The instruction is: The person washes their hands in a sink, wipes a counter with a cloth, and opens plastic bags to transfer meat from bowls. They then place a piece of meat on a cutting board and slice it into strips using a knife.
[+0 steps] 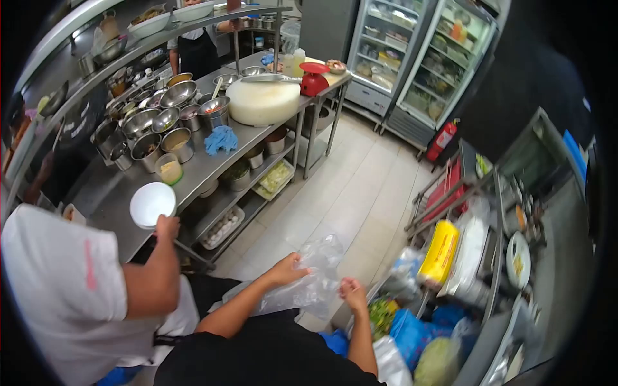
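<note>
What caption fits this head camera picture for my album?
The left hand and right hand hold a clear plastic bag over the kitchen floor; a co-worker's hand grips a white bowl.

The plastic bag (pixel 313 283) in the left hand (pixel 286 270) and right hand (pixel 353 293) is clear, colourless. Beside the right hand show green leaves (pixel 380 313), a blue bag (pixel 412 331) and a yellow packet (pixel 439 253); beyond the left hand, a white bowl (pixel 152 204).

Left hand (pixel 288 269), right hand (pixel 353 291) — both grips pinched.
</note>
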A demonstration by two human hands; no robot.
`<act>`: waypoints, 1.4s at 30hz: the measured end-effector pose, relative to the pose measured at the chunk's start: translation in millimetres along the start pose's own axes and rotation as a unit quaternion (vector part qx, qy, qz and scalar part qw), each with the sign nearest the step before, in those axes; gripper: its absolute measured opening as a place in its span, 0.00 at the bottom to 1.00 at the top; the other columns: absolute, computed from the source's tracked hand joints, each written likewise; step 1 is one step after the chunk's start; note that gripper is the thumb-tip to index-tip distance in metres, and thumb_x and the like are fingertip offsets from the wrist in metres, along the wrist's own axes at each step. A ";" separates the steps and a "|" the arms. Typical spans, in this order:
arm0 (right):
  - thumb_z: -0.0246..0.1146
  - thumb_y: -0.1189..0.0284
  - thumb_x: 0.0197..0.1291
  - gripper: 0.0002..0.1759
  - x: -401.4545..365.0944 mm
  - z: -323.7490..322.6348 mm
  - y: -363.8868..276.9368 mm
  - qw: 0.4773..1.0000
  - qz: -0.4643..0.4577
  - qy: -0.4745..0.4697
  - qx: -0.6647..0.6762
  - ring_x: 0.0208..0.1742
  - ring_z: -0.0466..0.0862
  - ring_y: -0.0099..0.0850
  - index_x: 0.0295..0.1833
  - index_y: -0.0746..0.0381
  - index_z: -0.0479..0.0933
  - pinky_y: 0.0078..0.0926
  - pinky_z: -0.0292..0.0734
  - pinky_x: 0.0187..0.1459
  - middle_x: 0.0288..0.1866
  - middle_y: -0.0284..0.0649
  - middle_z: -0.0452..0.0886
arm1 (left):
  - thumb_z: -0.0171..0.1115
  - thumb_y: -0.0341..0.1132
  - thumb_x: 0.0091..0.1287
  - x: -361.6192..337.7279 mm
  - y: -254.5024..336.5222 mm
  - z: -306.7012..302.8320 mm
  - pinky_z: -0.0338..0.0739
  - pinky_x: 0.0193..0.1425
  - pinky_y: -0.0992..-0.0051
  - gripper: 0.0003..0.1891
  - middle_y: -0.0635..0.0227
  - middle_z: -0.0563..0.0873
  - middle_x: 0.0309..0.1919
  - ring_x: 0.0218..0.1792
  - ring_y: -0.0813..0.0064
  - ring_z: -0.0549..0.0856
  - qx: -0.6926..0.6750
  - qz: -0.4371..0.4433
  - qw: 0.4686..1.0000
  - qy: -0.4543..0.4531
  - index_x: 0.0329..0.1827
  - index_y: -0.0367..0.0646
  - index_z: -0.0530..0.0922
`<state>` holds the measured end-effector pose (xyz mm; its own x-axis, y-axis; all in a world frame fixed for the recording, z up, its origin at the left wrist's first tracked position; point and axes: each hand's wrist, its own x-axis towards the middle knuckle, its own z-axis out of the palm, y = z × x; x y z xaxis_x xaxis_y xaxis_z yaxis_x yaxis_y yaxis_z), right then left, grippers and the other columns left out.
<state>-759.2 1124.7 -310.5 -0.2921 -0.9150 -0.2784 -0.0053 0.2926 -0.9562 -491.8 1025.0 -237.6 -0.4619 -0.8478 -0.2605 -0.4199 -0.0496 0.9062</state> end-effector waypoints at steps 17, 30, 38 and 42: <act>0.52 0.45 0.65 0.31 329.6 -51.8 -60.5 0.960 0.210 -0.123 -0.141 0.34 0.82 0.31 0.48 0.66 0.75 0.31 0.78 0.37 0.30 0.38 0.79 | 0.70 0.49 0.56 211.3 38.5 -45.8 0.74 0.44 0.71 0.27 0.62 0.78 0.36 0.38 0.71 0.77 -0.023 -0.073 0.980 0.182 0.49 0.38 0.72; 0.56 0.80 0.56 0.05 493.0 155.5 -200.7 0.768 -0.331 -0.485 -0.255 0.35 0.84 0.36 0.36 0.67 0.76 0.31 0.77 0.37 0.34 0.46 0.81 | 0.69 0.45 0.58 171.7 48.4 -36.5 0.73 0.54 0.71 0.31 0.53 0.80 0.47 0.48 0.67 0.79 -0.209 -0.239 0.783 0.535 0.56 0.32 0.70; 0.52 0.82 0.60 0.07 401.2 332.5 -230.8 0.703 -0.230 -0.665 -0.098 0.29 0.79 0.20 0.39 0.65 0.76 0.17 0.73 0.31 0.32 0.33 0.78 | 0.68 0.45 0.59 96.4 7.7 -24.1 0.74 0.53 0.72 0.30 0.55 0.81 0.46 0.49 0.69 0.79 -0.172 -0.299 0.637 0.689 0.56 0.30 0.70; 0.55 0.75 0.66 0.06 312.8 373.4 -252.8 0.638 -0.197 -0.735 -0.119 0.27 0.75 0.17 0.42 0.65 0.76 0.15 0.72 0.30 0.31 0.31 0.76 | 0.68 0.45 0.60 58.4 -21.4 -5.7 0.74 0.52 0.73 0.28 0.59 0.81 0.44 0.47 0.72 0.78 -0.210 -0.299 0.578 0.730 0.53 0.31 0.71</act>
<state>-492.0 660.8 -189.6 0.9882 -0.1510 0.0268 0.0013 -0.1664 -0.9861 -505.3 973.5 -270.3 0.9476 -0.1391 -0.2877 0.2043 -0.4286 0.8801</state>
